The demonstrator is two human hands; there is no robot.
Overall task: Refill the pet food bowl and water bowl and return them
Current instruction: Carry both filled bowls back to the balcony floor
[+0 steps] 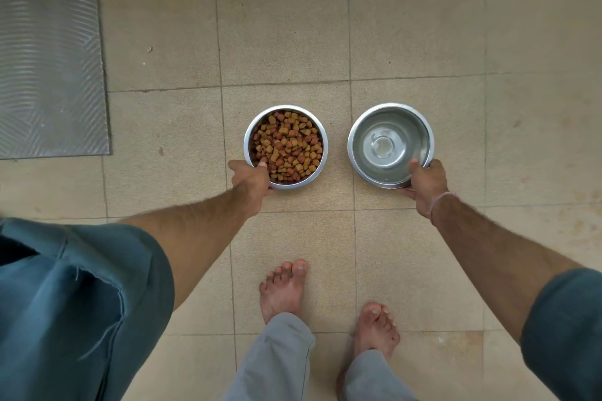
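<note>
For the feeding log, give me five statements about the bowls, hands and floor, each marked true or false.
1. The left hand grips the rim of the food bowl, which holds kibble. True.
2. The right hand grips the rim of the water bowl. True.
3. The water bowl is full of kibble. False: it holds no kibble, only what looks like clear water.
4. The person wears shoes. False: both feet are bare.
5. The grey mat lies to the left of the bowls. True.
</note>
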